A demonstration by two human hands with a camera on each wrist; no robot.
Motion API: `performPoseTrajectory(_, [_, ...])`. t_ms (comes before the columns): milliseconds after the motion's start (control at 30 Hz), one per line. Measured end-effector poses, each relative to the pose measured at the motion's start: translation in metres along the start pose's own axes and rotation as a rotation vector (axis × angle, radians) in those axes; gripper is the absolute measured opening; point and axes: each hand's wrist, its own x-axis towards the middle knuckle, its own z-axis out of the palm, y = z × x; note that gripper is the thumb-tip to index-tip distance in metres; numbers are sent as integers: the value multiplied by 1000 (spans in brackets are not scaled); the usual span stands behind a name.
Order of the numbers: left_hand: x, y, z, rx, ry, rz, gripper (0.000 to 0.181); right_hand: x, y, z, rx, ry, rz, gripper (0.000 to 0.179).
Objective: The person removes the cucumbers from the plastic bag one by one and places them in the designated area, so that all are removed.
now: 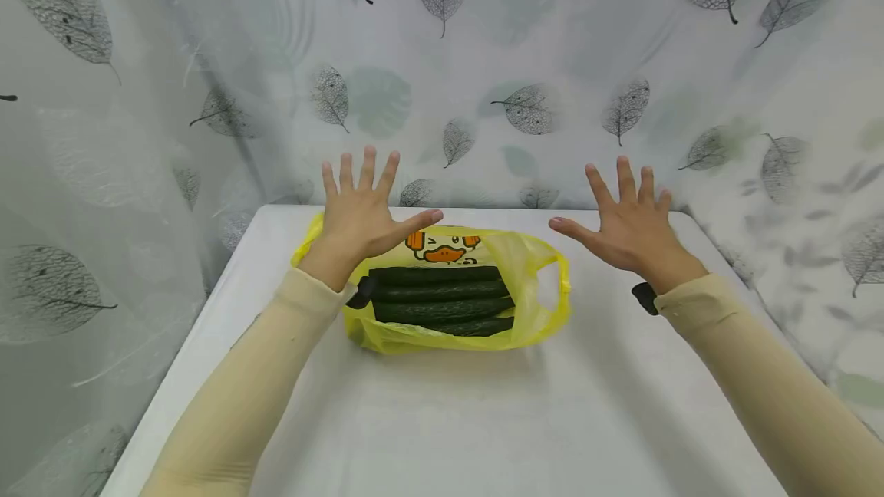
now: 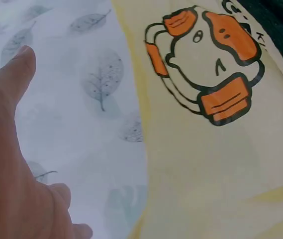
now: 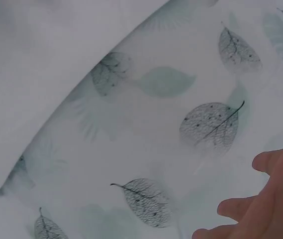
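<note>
A yellow plastic bag [image 1: 532,305] lies on its side on the white table, its mouth toward me. Several dark green cucumbers [image 1: 438,291] show in the opening, stacked lengthwise. The bag's pale panel [image 2: 196,164] carries a cartoon duck with orange headphones. My left hand [image 1: 359,217] is spread above the bag's left part, fingers straight, holding nothing; its thumb and some fingertips appear in the left wrist view. Off to the right of the bag, my right hand [image 1: 631,232] is also spread with nothing in it. Part of that hand shows at the right wrist view's lower right.
The white table [image 1: 442,428] runs from near me to a leaf-printed curtain [image 1: 483,83] at its back edge. More of that curtain hangs on both sides. Each wrist bears a small black device [image 1: 645,298]. A loop handle [image 1: 562,294] of the bag points right.
</note>
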Motion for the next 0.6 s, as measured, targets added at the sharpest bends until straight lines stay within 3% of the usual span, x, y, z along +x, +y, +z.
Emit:
performPoseTrajectory(333, [-23, -18, -25, -74, 83, -30, 121, -4, -58, -2, 43, 100, -170, 99])
performPoseTrajectory(600, [-49, -45, -25, -372, 211, -58, 133, -12, -97, 3, 174, 84, -250, 96])
